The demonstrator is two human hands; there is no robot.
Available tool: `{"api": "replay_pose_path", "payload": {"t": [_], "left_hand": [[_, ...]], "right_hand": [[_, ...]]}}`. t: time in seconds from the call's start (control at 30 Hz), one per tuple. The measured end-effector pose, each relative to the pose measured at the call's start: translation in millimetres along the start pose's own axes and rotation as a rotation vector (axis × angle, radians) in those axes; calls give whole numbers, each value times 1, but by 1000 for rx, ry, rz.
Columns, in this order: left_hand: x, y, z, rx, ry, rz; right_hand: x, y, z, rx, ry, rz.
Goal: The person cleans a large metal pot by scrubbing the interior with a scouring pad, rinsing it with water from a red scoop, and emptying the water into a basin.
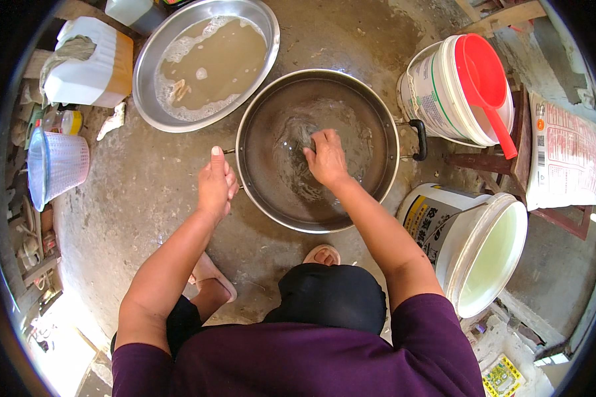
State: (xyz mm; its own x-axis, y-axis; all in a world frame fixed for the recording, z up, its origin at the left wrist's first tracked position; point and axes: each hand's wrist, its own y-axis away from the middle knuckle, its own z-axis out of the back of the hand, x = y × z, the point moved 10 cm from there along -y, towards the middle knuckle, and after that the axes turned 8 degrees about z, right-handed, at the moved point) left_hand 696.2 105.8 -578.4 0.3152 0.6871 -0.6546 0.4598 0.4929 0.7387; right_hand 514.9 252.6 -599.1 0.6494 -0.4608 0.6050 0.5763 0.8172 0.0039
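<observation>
A wide dark metal pan (323,213) with two side handles stands on the floor, filled with murky water. My left hand (218,181) is closed around its left handle, thumb along the top. Inside the pan, near the middle, my right hand (328,154) has bent fingertips at a greyish, blurred clump, perhaps a scouring pad or cloth; the swirling water hides what it is. The pan's black right handle (419,140) points away to the right.
Around the pan stand a steel basin (146,94) of cloudy, foamy water, a white bucket (434,89) with a red dipper (482,74), a larger water bucket (442,233), a plastic jug (87,74), a plastic basket (67,159) and a printed sack (563,154) on a wooden stool.
</observation>
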Motion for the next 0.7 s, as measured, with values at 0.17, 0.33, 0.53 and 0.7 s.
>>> {"api": "replay_pose_path", "payload": {"t": [0.17,0.33,0.53,0.7], "left_hand": [[1,2,-1,4,-2,-3],[-2,4,-4,-5,-9,-12],[8,-2,10,-101,50,44],[2,-5,8,-125,-1,35]], "right_hand": [[-16,-4,-29,157,-222,-104],[66,-28,-41,-122,-480,0],[84,45,-83,269,-465,87],[16,100,-56,946,59,282]]}}
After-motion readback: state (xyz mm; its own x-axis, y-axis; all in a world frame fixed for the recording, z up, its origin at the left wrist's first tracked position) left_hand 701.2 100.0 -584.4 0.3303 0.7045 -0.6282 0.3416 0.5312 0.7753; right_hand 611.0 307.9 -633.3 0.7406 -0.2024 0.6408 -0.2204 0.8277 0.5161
